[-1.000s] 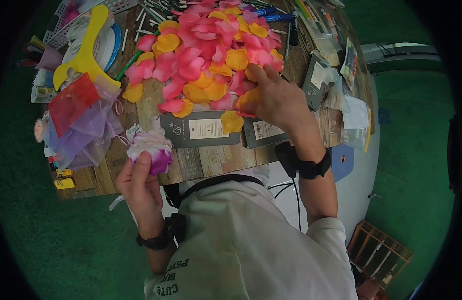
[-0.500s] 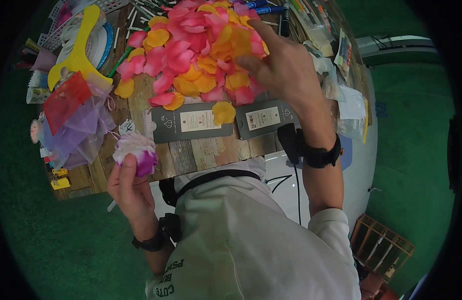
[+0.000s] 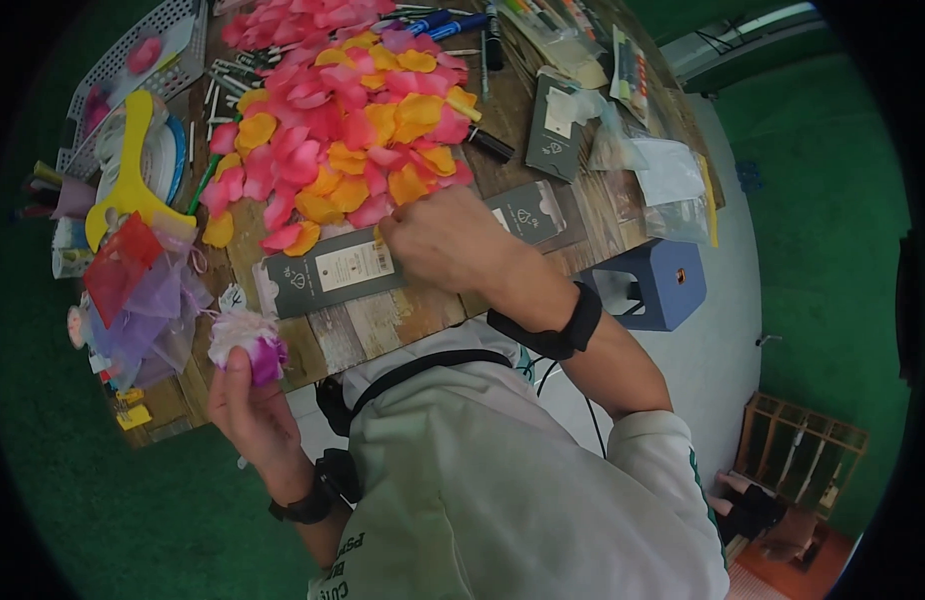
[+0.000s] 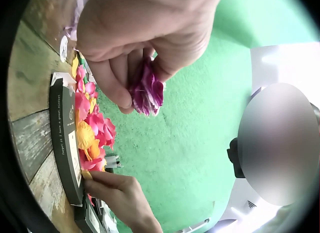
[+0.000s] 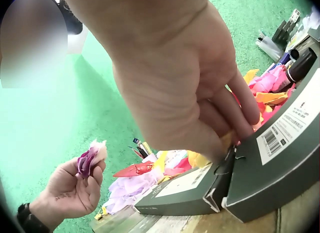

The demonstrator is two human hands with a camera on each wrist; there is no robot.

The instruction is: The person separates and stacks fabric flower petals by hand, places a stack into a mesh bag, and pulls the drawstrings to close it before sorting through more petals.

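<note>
My left hand (image 3: pixel 253 410) pinches a bunch of white and purple petals (image 3: pixel 251 342) between thumb and fingers, just over the table's near left edge. The left wrist view shows the bunch's purple side (image 4: pixel 148 90) poking out from the fingertips. My right hand (image 3: pixel 448 240) is low over two dark grey boxes (image 3: pixel 293 285) that lie end to end. Its thumb and fingers pinch a yellow petal (image 4: pixel 86 174) at the boxes, mostly hidden by the hand from above. Beyond the boxes spreads a heap of pink petals (image 3: pixel 298 160) mixed with yellow petals (image 3: pixel 418 115).
Purple mesh bags (image 3: pixel 163 310), a red mesh bag (image 3: pixel 123 265) and a yellow three-armed piece (image 3: pixel 133 180) lie to the left. Blue markers (image 3: pixel 453 27) and a black marker (image 3: pixel 491 143) border the heap. Another grey box (image 3: pixel 553 150) and plastic bags (image 3: pixel 673 190) lie right.
My right hand has come off the heap's right side, down and left to the yellow petal on the boxes, which it now pinches. The left hand keeps its petals; the head view has shifted.
</note>
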